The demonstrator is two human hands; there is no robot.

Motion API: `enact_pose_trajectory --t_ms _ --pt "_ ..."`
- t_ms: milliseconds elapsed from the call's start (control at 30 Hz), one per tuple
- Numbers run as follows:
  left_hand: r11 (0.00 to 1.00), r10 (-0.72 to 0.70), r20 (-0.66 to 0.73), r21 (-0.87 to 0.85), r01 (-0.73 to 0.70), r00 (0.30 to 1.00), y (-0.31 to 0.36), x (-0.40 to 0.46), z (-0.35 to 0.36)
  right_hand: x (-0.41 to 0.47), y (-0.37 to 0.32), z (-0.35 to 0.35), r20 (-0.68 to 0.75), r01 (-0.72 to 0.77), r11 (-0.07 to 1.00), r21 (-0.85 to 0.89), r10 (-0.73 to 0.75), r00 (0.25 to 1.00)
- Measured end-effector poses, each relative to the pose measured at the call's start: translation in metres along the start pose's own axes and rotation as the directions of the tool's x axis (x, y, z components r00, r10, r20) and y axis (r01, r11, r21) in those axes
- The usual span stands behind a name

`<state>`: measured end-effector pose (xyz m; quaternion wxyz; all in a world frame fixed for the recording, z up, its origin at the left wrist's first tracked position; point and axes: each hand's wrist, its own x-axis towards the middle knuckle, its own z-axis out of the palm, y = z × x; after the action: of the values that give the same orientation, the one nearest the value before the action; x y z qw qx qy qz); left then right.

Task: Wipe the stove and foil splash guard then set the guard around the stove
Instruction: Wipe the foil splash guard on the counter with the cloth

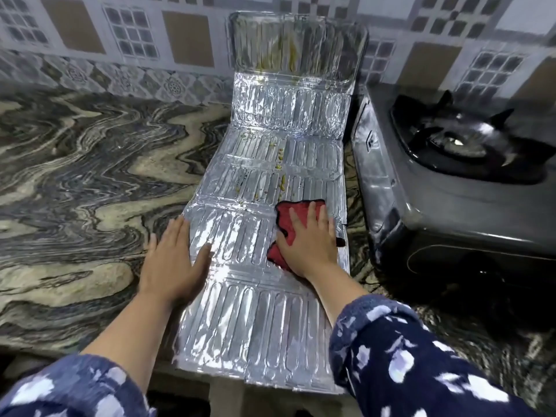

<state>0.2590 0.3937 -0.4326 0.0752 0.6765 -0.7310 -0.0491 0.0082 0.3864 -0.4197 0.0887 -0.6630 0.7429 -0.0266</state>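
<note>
This is a kitchen in a home. A gas stove [469, 188] sits at about 3 o'clock, with a black burner [463, 142] on top. It stands on a stone worktop [84, 164] with wavy grey and cream swirls. Behind, at 12 o'clock, the wall [126, 34] is covered in tiles with little squares and brown patches. A shiny foil splash guard [264, 182] lies flat on the worktop just beside the stove, with small yellow food spots on it. A red cloth [285, 221] rests on the foil.
</note>
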Motion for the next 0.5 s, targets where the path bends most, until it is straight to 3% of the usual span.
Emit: enact_pose_trajectory --t_ms 267,500 --pt "0.999 -0.041 -0.01 -0.034 0.04 0.999 0.0 0.001 0.002 0.094 0.017 -0.01 -0.001 -0.161 0.987 -0.014 0.161 0.987" --pt "0.998 -0.044 -0.021 -0.051 0.043 0.999 0.001 0.0 0.001 0.14 -0.003 -0.015 0.009 -0.061 0.998 0.018 0.06 0.998"
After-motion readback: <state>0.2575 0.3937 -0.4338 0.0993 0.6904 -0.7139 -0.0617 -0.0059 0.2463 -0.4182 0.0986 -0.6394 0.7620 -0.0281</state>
